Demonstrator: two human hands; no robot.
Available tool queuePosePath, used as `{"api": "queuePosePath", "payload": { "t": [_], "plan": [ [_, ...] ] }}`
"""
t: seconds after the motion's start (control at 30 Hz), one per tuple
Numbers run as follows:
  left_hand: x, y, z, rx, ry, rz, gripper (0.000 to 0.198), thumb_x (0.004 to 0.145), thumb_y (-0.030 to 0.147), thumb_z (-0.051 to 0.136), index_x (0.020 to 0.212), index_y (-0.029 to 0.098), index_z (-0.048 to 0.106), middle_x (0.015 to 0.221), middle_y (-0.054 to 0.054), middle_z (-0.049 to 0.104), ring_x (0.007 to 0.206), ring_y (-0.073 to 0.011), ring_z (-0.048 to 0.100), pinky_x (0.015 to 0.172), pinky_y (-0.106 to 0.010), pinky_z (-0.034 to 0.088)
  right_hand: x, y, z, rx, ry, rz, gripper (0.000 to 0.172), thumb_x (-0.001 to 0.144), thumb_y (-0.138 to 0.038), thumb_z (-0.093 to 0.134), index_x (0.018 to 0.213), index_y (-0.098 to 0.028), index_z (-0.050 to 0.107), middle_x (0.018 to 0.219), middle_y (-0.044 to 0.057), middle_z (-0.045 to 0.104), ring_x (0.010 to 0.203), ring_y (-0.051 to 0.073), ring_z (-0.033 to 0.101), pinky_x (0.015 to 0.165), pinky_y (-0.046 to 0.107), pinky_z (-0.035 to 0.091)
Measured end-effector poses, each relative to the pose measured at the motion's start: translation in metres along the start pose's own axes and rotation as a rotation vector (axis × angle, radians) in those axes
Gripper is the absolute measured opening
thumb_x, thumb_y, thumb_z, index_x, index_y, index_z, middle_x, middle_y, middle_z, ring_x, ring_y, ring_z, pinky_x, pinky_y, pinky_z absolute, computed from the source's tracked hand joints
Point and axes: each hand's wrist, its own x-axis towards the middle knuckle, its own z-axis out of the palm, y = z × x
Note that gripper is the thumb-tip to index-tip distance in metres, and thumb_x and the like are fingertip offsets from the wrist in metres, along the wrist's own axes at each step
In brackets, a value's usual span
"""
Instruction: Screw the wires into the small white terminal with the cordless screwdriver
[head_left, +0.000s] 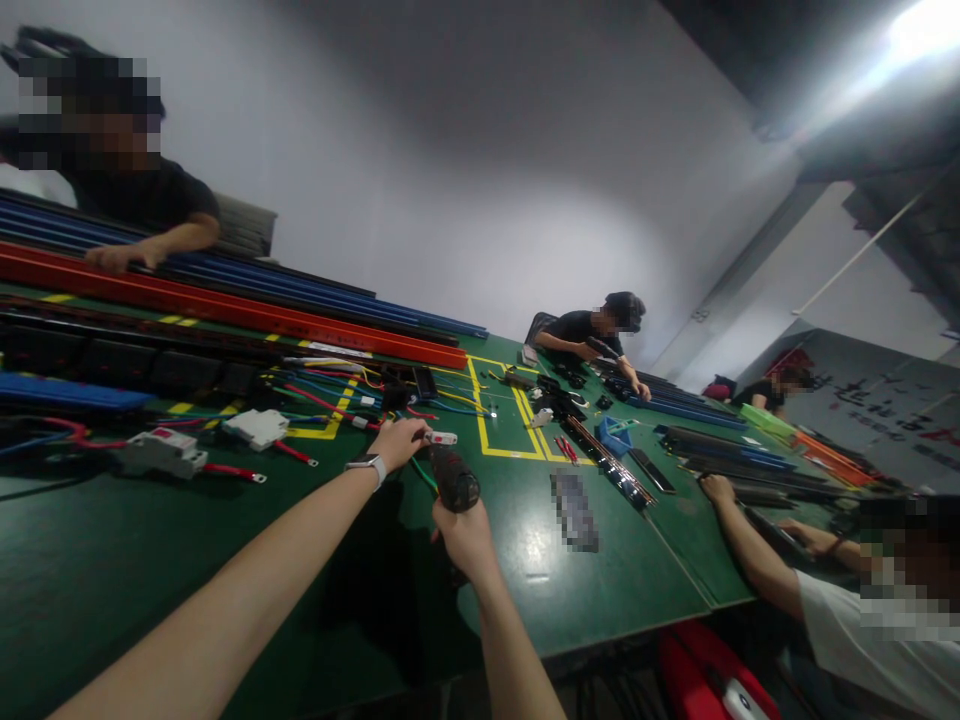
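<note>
My right hand [466, 540] is wrapped round the grip of a dark cordless screwdriver [456, 482], whose front end points away from me. Just beyond that tip, my left hand [401, 442] has its fingers closed on a small white circuit breaker [444, 438] with a red mark; the tool and fingers hide part of it. A green wire [424, 474] runs beneath, between the two hands. To the left lie two more breakers, a grey-white one [166, 453] and a white one [256, 429], each with a red lead ending in a metal lug.
Long orange [225, 300] and blue rails run along the table's far left side. Coloured wires, red-handled tools [566, 450], a blue bin [616, 437] and a metal strip [607, 460] lie on the green table [517, 590]. Co-workers sit at the left, far side and right.
</note>
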Motion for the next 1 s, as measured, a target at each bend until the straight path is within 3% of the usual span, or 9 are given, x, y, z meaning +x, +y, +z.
{"api": "queuePosePath", "payload": {
  "t": [1.0],
  "plan": [
    [-0.0037, 0.0064, -0.0051, 0.052, 0.008, 0.001, 0.023, 0.091, 0.035, 0.056, 0.108, 0.032, 0.071, 0.113, -0.003, 0.075, 0.112, -0.0253, 0.064, 0.095, -0.038, 0.038, -0.0012, 0.0017, 0.0046, -0.042, 0.041, -0.024, 0.012, 0.081, -0.024, 0.052, 0.074, -0.019, 0.060, 0.054, -0.001, 0.060, 0.052, 0.015, 0.059, 0.051, 0.022, 0.041]
  ]
}}
